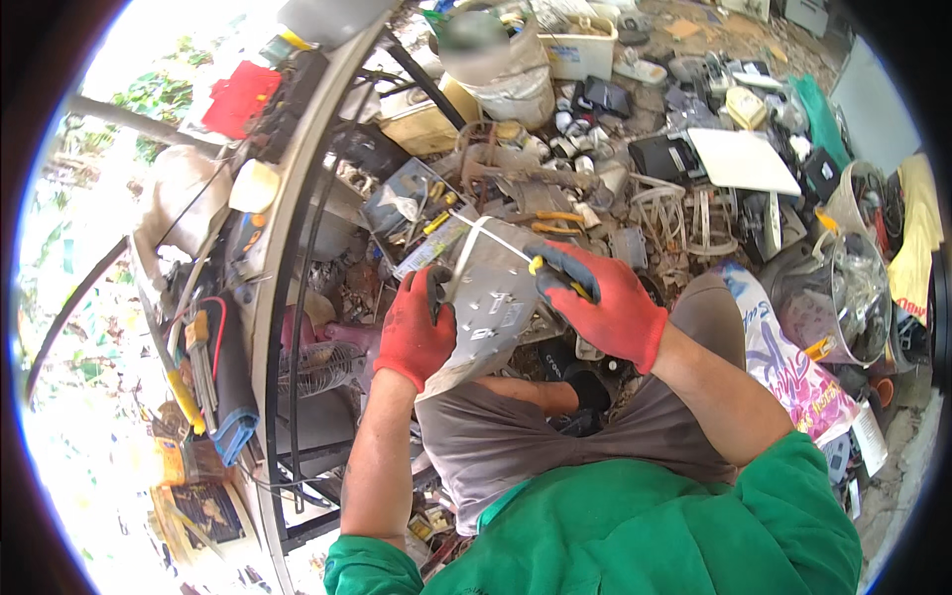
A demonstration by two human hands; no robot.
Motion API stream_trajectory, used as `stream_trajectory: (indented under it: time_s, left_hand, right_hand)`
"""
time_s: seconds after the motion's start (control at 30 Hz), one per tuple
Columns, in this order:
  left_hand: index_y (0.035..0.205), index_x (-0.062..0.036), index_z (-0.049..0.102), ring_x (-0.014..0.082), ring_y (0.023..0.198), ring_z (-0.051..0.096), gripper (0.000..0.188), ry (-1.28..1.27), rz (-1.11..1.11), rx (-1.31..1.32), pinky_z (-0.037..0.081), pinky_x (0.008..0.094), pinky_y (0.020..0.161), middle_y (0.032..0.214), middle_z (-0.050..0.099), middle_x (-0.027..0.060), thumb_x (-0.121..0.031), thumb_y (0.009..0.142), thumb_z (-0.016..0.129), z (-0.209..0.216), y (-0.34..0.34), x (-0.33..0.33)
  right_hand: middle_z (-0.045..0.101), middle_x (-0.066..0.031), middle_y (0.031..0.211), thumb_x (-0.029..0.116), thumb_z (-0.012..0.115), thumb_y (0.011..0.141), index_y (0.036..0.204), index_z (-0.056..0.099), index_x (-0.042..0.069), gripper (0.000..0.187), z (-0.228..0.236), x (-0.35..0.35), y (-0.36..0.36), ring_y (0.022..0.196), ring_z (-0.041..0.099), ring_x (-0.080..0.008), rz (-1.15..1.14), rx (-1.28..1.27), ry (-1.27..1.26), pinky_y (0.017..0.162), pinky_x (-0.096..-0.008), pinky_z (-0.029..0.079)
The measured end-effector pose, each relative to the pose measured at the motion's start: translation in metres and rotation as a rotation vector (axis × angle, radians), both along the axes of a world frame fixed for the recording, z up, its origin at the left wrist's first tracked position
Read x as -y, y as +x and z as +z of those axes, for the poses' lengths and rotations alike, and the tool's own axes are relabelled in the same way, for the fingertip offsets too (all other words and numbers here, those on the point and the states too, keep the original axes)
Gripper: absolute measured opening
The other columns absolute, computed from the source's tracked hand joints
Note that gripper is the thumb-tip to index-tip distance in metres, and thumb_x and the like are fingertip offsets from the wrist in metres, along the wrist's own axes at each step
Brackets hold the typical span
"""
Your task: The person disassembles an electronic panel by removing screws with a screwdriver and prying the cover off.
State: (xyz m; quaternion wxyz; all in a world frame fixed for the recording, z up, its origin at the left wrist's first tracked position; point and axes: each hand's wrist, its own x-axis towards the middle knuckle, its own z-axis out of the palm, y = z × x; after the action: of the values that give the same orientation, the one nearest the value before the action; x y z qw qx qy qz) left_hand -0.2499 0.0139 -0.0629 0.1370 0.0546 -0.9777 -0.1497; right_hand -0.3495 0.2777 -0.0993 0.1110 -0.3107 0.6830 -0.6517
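A grey metal casing (486,315) with small raised tabs and holes rests tilted at my lap. My left hand (415,327), in a red glove with dark fingertips, is closed on its left edge. In my right hand (607,302), gloved alike, is a screwdriver (536,265) with a yellow handle. Its thin, pale shaft points up and left across the casing's far edge; I cannot make out exactly where the tip touches. A white strip (474,234) crosses the casing's upper left corner.
A metal-framed rack (297,228) stands close on the left, holding tools. Ahead lie a toolbox tray (405,198), a white sack (501,79), a white panel (744,161) and heaped scrap. Bags of parts (833,297) and a printed plastic sack (793,372) crowd the right.
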Motion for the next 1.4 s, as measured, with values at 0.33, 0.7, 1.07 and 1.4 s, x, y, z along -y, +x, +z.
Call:
stream_trajectory:
  time_s: [0.33, 0.7, 1.07, 1.4]
  left_hand:
    - [0.149, -0.0038, 0.047, 0.0471, 0.128, 0.054, 0.079, 0.031, 0.143, 0.299, 0.047, 0.0471, 0.109, 0.141, 0.051, 0.0283, -0.028, 0.083, 0.084, -0.138, -0.029, -0.032]
    - [0.145, -0.0043, 0.054, 0.0482, 0.126, 0.052, 0.071, -0.037, 0.065, 0.152, 0.039, 0.0559, 0.11, 0.139, 0.054, 0.0262, -0.035, 0.085, 0.077, -0.223, -0.04, -0.054]
    - [0.147, -0.0007, 0.048, 0.0463, 0.132, 0.051, 0.078, -0.056, 0.009, 0.243, 0.043, 0.0529, 0.11, 0.147, 0.05, 0.0252, -0.033, 0.083, 0.078, -0.248, -0.074, -0.085]
    - [0.13, -0.008, 0.059, 0.0395, 0.119, 0.067, 0.05, -0.096, 0.225, 0.425, 0.056, 0.0484, 0.096, 0.134, 0.062, 0.022, -0.035, 0.091, 0.074, -0.275, -0.14, -0.062]
  right_hand:
    - [0.066, 0.0035, 0.092, 0.018, 0.064, 0.1, 0.123, 0.066, 0.0, 0.029, -0.036, 0.007, -0.031, 0.08, 0.056, -0.0037, -0.122, 0.671, -0.387, 0.068, -0.0218, 0.046]
    - [0.063, -0.0024, 0.078, 0.023, 0.062, 0.103, 0.132, 0.06, 0.002, 0.035, -0.05, 0.003, -0.048, 0.061, 0.054, -0.0057, -0.193, 0.796, -0.384, 0.047, -0.022, 0.041]
    - [0.062, -0.0015, 0.079, 0.02, 0.059, 0.106, 0.134, 0.06, 0.002, 0.033, -0.068, -0.002, -0.055, 0.05, 0.051, -0.0065, -0.288, 0.474, -0.197, 0.044, -0.0224, 0.038]
    - [0.062, -0.001, 0.074, 0.027, 0.063, 0.103, 0.123, 0.068, 0.012, 0.025, -0.064, 0.02, -0.055, 0.048, 0.053, -0.0102, -0.22, 0.795, -0.305, 0.039, -0.028, 0.04]
